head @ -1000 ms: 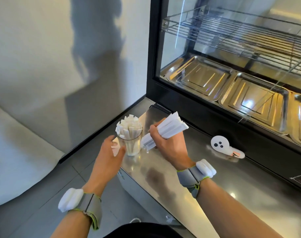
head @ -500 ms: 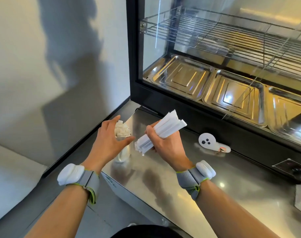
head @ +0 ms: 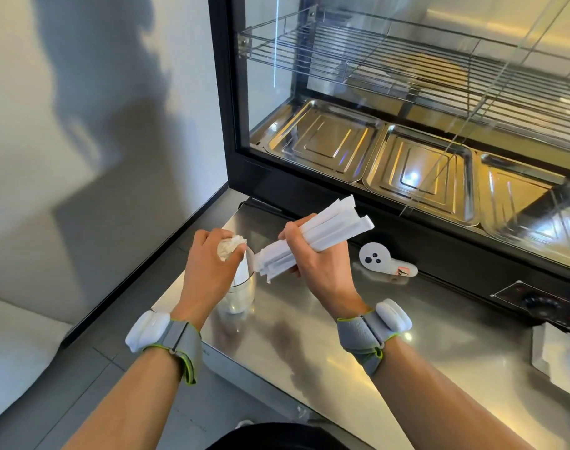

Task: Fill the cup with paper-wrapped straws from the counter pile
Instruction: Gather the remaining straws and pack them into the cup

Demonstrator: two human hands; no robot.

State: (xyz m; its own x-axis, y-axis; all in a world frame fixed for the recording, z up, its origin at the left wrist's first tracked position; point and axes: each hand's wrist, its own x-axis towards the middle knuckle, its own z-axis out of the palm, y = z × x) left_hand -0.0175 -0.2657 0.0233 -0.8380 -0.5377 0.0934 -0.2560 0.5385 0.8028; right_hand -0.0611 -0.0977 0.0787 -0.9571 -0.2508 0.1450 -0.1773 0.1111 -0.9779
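My right hand point(head: 322, 271) grips a bundle of straws point(head: 312, 241) mid-length, beside the cup point(head: 241, 287). Left hand point(head: 208, 271) closes over the cup's straws. Light, crushable paper; I judge mid-length hold best.

Glass display case point(head: 407, 131) — three steel trays (wire rack above) — white controller point(head: 379, 262) beside it.

Cup point(head: 241, 293): on counter point(head: 309, 345), near left corner
Left hand point(head: 208, 267): over cup top
Right hand point(head: 319, 264): just right of cup, around straw bundle point(head: 312, 241)
Display case point(head: 407, 125): far side
Trays point(head: 420, 170): inside case, side by side
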